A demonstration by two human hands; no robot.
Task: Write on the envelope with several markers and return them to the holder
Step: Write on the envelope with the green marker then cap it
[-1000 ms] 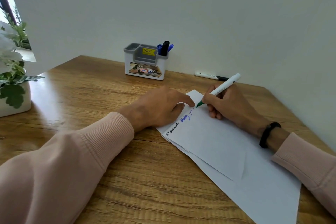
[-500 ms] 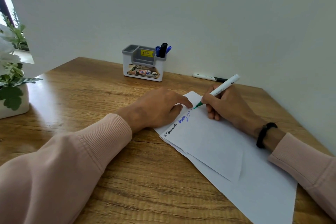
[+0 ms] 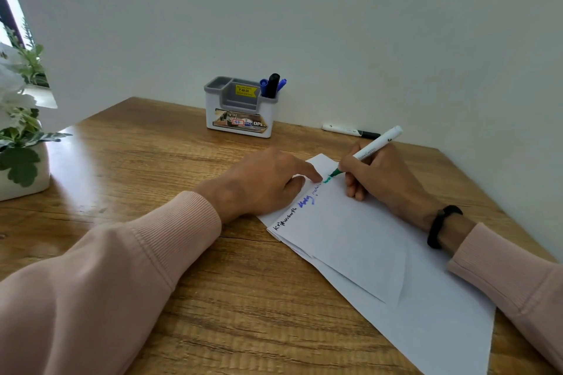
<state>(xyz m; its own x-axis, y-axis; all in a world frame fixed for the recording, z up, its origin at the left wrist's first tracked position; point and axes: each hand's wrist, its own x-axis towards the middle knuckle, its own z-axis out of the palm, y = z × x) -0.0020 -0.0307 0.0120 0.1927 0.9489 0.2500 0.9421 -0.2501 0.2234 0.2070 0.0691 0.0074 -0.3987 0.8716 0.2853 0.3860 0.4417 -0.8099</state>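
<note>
Head view shows the right hand (image 3: 377, 179) gripping a green marker (image 3: 367, 151), tip on the white envelope (image 3: 359, 240) lying on the desk (image 3: 152, 167); the left hand (image 3: 262, 183) presses flat-fingered on its edge, holder (image 3: 240, 108) near the wall.

White envelope (image 3: 359, 240) flat, flap open; green-tipped marker (image 3: 370, 151) slanted, tip on its far edge; holder (image 3: 240, 114) beyond.

A plain, pale grey-white painted wall (image 3: 335, 24) fills the view from 10 to 2 o'clock. Below it a glossy, brown wood-grain table (image 3: 128, 167) spreads. At 9 o'clock bright daylight enters past a dark window frame (image 3: 9, 14), glaring on the tabletop.
</note>
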